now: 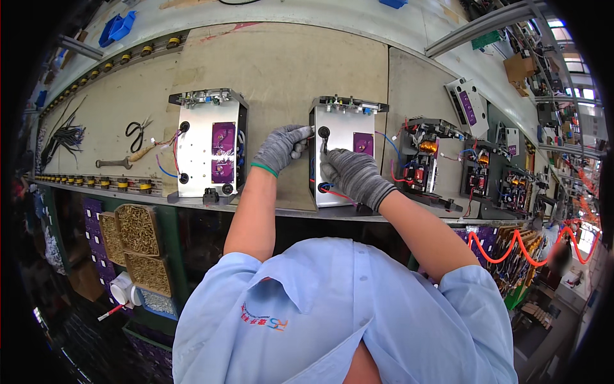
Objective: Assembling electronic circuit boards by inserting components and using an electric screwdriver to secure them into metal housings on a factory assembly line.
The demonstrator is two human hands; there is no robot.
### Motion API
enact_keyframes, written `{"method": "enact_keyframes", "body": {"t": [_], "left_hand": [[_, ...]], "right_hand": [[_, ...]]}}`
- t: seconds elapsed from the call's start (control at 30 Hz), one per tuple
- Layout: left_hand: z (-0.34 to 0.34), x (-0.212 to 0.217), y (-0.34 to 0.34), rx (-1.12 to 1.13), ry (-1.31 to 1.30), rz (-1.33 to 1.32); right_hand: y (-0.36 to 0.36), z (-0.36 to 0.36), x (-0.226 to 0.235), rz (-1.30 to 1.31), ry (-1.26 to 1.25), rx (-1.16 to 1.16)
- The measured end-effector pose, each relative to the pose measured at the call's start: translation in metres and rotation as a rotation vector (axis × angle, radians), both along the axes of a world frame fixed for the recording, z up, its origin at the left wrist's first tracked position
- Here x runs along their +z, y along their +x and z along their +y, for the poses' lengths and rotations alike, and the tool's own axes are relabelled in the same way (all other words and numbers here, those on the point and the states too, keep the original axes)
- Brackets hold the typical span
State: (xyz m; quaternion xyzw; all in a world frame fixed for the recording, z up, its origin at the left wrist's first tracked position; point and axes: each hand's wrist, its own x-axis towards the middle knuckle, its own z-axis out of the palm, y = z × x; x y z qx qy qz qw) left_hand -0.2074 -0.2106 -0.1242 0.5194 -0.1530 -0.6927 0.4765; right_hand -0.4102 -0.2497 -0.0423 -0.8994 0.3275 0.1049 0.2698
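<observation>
A silver metal case (344, 147) with a purple label panel stands in front of me, circuit parts along its far end. My left hand (284, 150), in a grey glove, is at the case's left edge, fingers curled in a pinch; what they hold is too small to tell. My right hand (357, 176), also gloved, lies over the case top with its fingers closed on a short black cable (325, 142) below the upper round black grommet (323, 131). Red and blue wires come out near the lower grommet, partly under my right hand.
Another silver case (204, 153) stands to the left, near a wrench (114, 164), scissors (135, 131) and a bundle of black ties (64, 137). Opened units with copper coils (427, 150) line the right. Below the bench's left edge are bins of screws (137, 230). A coiled red hose (511, 249) hangs right.
</observation>
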Motion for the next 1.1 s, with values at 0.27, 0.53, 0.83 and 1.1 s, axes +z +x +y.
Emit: {"method": "enact_keyframes", "body": {"t": [0.27,0.53,0.83,1.1], "left_hand": [[0.004,-0.011,0.000,-0.159,-0.315,0.050],[-0.012,0.047,0.009,-0.337,-0.139,-0.497],[-0.035,0.058,0.006,-0.415,0.062,-0.545],[-0.016,0.029,-0.016,-0.111,-0.101,-0.079]], "right_hand": [[0.004,0.002,0.013,0.012,0.006,0.006],[0.005,0.002,0.016,0.015,0.011,-0.003],[0.004,0.000,0.014,0.049,-0.017,0.032],[-0.002,-0.001,0.008,0.014,-0.055,0.032]]}}
